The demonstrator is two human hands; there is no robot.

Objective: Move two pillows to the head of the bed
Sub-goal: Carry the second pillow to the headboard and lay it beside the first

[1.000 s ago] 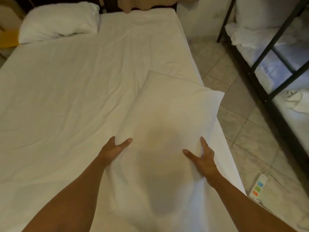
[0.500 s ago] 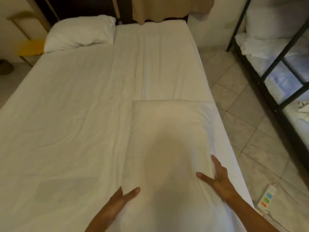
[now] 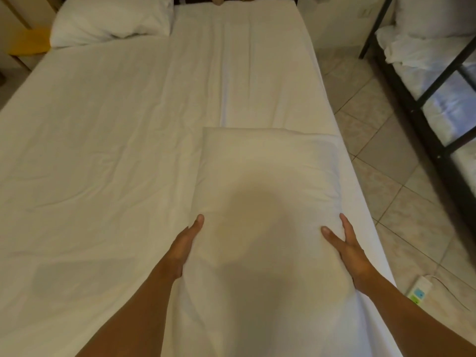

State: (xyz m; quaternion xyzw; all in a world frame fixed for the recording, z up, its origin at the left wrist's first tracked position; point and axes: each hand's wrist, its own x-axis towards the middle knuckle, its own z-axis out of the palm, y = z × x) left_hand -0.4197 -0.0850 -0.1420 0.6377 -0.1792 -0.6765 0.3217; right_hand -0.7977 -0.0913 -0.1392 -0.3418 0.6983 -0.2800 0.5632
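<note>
The near pillow [image 3: 268, 202] lay flat on the right side of the bed [image 3: 103, 150], close to its right edge, with its long axis running near to far and its far short end pointing at the head of the bed. The left hand [image 3: 184, 249] and right hand [image 3: 347, 249] pressed against its two long sides, fingers spread flat rather than curled, so the grip was a loose squeeze. From there the soft pillow could sag and slip out when lifted, or slide off the right edge onto the floor [image 3: 386, 163]. The far pillow [image 3: 110, 20] already sat at the head, on the left.
</note>
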